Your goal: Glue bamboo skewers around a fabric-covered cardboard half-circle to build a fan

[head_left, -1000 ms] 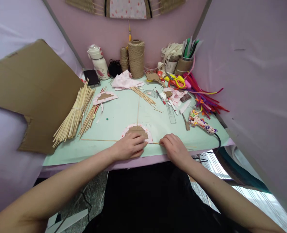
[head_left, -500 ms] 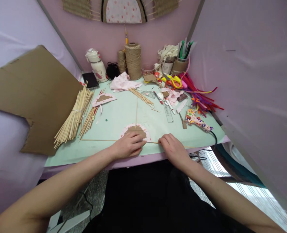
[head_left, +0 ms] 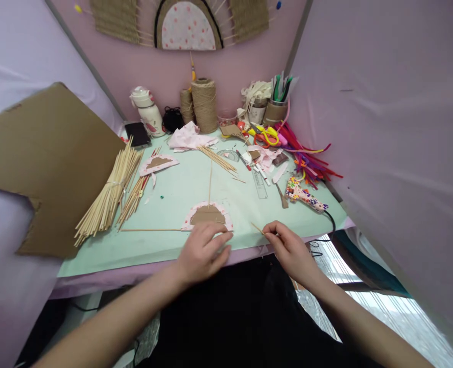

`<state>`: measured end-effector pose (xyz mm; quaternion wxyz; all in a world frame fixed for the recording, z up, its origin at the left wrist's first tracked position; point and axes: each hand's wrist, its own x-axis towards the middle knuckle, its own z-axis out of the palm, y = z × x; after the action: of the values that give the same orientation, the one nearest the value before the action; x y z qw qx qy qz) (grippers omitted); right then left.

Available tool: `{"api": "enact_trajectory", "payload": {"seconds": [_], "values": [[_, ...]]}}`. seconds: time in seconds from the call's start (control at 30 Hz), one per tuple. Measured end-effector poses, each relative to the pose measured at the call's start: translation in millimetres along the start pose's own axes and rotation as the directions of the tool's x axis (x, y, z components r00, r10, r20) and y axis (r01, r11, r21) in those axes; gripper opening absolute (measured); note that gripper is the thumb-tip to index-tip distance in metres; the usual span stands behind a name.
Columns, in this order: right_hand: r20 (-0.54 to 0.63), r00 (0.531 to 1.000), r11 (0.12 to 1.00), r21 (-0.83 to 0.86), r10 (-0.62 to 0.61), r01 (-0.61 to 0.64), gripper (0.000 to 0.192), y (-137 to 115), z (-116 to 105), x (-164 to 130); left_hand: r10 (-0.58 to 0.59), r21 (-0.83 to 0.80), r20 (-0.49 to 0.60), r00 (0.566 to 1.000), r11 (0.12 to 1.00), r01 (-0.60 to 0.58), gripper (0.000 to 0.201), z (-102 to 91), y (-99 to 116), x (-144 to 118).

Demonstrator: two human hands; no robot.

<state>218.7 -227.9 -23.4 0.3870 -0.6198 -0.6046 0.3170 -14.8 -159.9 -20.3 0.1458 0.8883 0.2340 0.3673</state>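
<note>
"How's the half-round [head_left: 208, 215]?"

"Brown cardboard, spotted pink fabric border [head_left: 226, 211], near the front edge of the surface [head_left: 145, 251]; long axis along it, arch facing the back edge."

"Grips?"

"Right hand [head_left: 290, 251] pinches a thin stick [head_left: 257, 227], tip towards the back left corner. Left hand [head_left: 203, 251] curls loosely at the flat side; its hold, I can't tell."

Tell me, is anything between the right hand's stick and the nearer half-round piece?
Nothing visible stands between the stick in the right hand and the nearer half-round piece; the left hand sits at its lower edge.
</note>
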Motion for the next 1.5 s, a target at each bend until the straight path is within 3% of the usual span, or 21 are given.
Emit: {"api": "enact_trajectory", "payload": {"seconds": [0.03, 0.07, 0.13, 0.2, 0.27, 0.33, 0.37, 0.43, 0.5, 0.57, 0.63, 0.73, 0.87, 0.93, 1.0, 1.07, 1.13, 1.23, 1.5], "values": [[0.007, 0.998, 0.994, 0.091, 0.055, -0.056, 0.016, -5, 2, 1, -0.188, -0.157, 0.004, 0.982, 0.970, 0.186, 0.019, 8.3, 16, 2], [0.015, 0.996, 0.982, 0.163, 0.093, -0.095, 0.017, -11, 4, 2, -0.365, -0.324, 0.084, 0.927, 0.870, 0.371, 0.018, 18.0, 31, 4], [0.034, 0.990, 0.952, 0.271, 0.138, -0.142, 0.019, -20, 11, 4, -0.613, -0.583, 0.290, 0.735, 0.496, 0.644, 0.021, 39.0, 53, 13], [0.085, 0.979, 0.916, 0.345, 0.186, -0.204, 0.020, -24, 17, 7, -0.672, -0.753, 0.410, 0.617, 0.133, 0.644, 0.025, 57.7, 63, 24], [0.138, 0.972, 0.916, 0.331, 0.192, -0.228, 0.020, -21, 13, 12, -0.690, -0.812, 0.466, 0.554, -0.085, 0.578, 0.030, 70.2, 63, 32], [0.076, 0.992, 0.979, 0.169, 0.103, -0.115, 0.021, -8, -3, 21, -0.699, -0.824, 0.498, 0.513, -0.196, 0.532, 0.036, 75.8, 60, 36], [-0.015, 1.000, 1.000, 0.022, 0.016, -0.016, 0.021, 2, -15, 28, -0.699, -0.824, 0.511, 0.500, -0.233, 0.516, 0.038, 76.7, 58, 36], [-0.255, 0.955, 0.938, -0.342, -0.148, 0.054, 0.022, 26, -46, 45, -0.693, -0.819, 0.539, 0.479, -0.299, 0.490, 0.040, 76.5, 58, 35], [-0.283, 0.946, 0.804, -0.593, -0.159, -0.042, 0.028, 53, -74, 62, -0.681, -0.803, 0.574, 0.455, -0.359, 0.475, 0.041, 76.0, 59, 32], [-0.210, 0.977, 0.727, -0.678, -0.041, -0.115, 0.044, 76, -94, 75, -0.667, -0.781, 0.609, 0.429, -0.409, 0.473, 0.042, 76.4, 62, 30], [-0.177, 0.983, 0.704, -0.693, 0.042, -0.154, 0.054, 92, -103, 82, -0.658, -0.764, 0.631, 0.411, -0.436, 0.476, 0.043, 77.6, 65, 29], [-0.170, 0.983, 0.715, -0.680, 0.063, -0.163, 0.047, 97, -105, 81, -0.654, -0.756, 0.641, 0.402, -0.447, 0.478, 0.043, 79.2, 65, 29], [-0.187, 0.982, 0.819, -0.560, 0.019, -0.122, 0.041, 75, -101, 59, -0.649, -0.753, 0.646, 0.402, -0.454, 0.477, 0.040, 80.1, 64, 27], [-0.203, 0.979, 0.927, -0.361, 0.032, -0.105, 0.040, 55, -96, 46, -0.643, -0.751, 0.649, 0.406, -0.460, 0.473, 0.039, 80.3, 63, 27], [-0.155, 0.978, 0.985, -0.071, 0.142, -0.155, 0.035, 35, -87, 34, -0.638, -0.751, 0.652, 0.410, -0.465, 0.469, 0.038, 80.3, 63, 27], [-0.048, 0.972, 0.957, 0.191, 0.231, -0.218, 0.036, 18, -74, 27, -0.638, -0.752, 0.651, 0.412, -0.467, 0.465, 0.038, 79.9, 63, 27], [0.108, 0.962, 0.907, 0.320, 0.251, -0.273, 0.042, 6, -63, 26, -0.642, -0.756, 0.646, 0.412, -0.466, 0.459, 0.040, 79.5, 63, 27], [0.270, 0.924, 0.887, 0.304, 0.270, -0.348, 0.051, -1, -52, 30, -0.650, -0.766, 0.636, 0.416, -0.465, 0.445, 0.043, 79.3, 61, 26], [0.403, 0.848, 0.887, 0.158, 0.343, -0.434, 0.059, 8, -54, 38, -0.663, -0.778, 0.622, 0.417, -0.468, 0.419, 0.042, 80.5, 58, 25]]}}
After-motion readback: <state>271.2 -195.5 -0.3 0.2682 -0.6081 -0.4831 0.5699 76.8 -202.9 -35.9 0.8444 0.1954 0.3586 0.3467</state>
